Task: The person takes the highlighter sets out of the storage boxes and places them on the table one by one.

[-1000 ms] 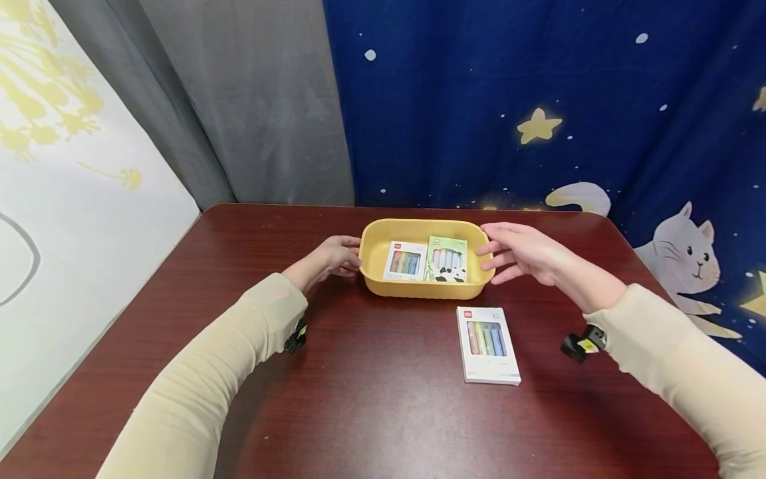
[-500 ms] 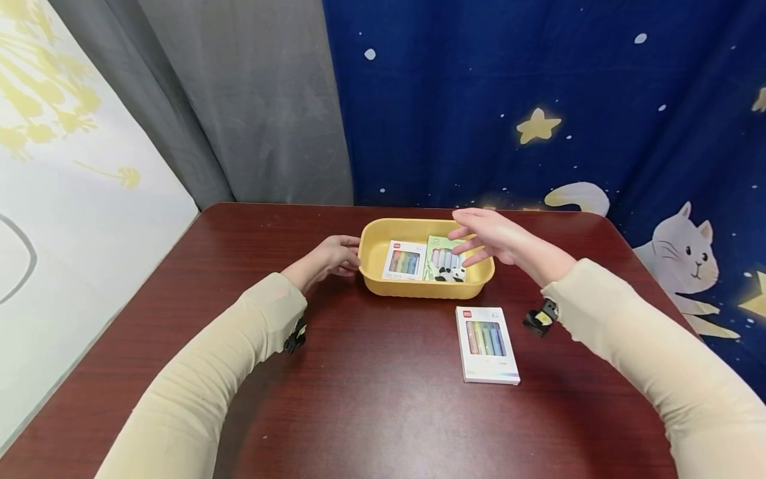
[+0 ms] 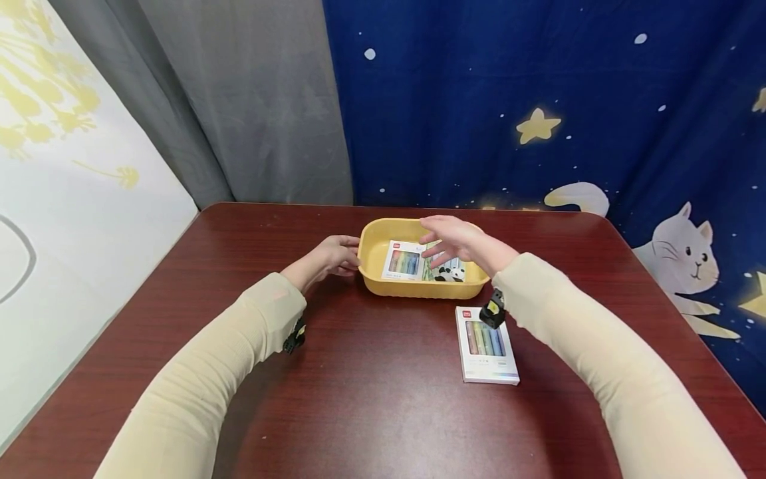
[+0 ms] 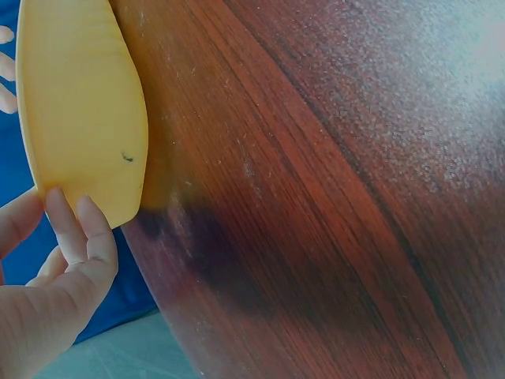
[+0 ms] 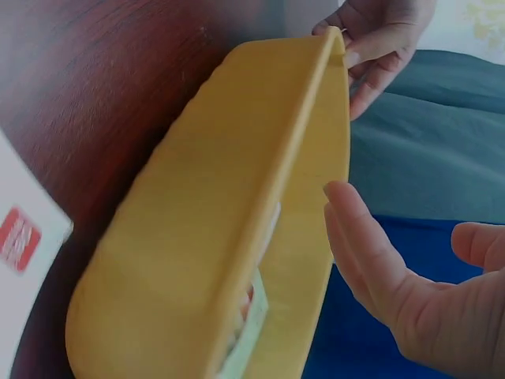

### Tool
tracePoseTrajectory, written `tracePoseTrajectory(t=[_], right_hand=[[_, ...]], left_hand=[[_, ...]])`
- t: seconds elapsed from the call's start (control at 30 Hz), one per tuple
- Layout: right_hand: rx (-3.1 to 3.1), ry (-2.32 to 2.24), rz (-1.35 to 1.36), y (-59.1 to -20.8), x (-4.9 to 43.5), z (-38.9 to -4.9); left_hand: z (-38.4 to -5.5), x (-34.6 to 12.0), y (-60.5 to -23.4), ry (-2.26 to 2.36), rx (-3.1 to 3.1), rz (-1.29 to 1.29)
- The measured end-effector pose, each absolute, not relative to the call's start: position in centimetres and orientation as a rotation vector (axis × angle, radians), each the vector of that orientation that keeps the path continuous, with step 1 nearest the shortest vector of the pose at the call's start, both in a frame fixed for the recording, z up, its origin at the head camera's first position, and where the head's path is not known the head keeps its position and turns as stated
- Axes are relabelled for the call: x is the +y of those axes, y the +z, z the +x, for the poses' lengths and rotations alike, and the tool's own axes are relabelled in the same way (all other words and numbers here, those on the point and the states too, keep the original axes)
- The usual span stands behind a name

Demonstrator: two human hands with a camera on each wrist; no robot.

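Note:
A yellow plastic basket (image 3: 389, 289) stands near the table's far edge. My left hand (image 3: 331, 256) holds its left end, fingertips against the outer wall and at the rim in the left wrist view. Inside lie a white box of coloured sticks (image 3: 404, 261) with a window and, beside it on the right, a green panda-print box (image 3: 450, 273). My right hand (image 3: 457, 241) hovers over the basket with fingers extended, holding nothing and partly hiding the green box. In the right wrist view its fingers (image 5: 363, 237) show beside the basket's rim, thumb apart.
Another white box of coloured sticks (image 3: 487, 366) lies on the dark red-brown table (image 3: 371, 399), in front of the basket's right end; the right wrist camera overlaps its top corner. Grey and blue curtains (image 3: 455, 100) hang behind, and a white panel (image 3: 60, 233) stands at left.
My right hand has moved left from the basket's right end to above the green box. The left hand, the basket and the boxes have stayed in place.

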State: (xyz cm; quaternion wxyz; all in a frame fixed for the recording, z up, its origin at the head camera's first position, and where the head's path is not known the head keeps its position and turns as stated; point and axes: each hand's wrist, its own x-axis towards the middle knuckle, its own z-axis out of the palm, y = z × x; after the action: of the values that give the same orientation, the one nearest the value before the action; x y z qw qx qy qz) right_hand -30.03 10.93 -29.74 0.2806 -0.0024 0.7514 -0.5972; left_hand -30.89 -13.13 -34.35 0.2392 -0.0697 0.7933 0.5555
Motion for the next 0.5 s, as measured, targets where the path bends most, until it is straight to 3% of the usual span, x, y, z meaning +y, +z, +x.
tracePoseTrajectory(t=[0.5], right_hand=[[1.902,-1.557,0.067,-31.8,8.3,-31.0]], left_hand=[[-30.8,-13.1,-34.4,1.538,2.164,-0.183]])
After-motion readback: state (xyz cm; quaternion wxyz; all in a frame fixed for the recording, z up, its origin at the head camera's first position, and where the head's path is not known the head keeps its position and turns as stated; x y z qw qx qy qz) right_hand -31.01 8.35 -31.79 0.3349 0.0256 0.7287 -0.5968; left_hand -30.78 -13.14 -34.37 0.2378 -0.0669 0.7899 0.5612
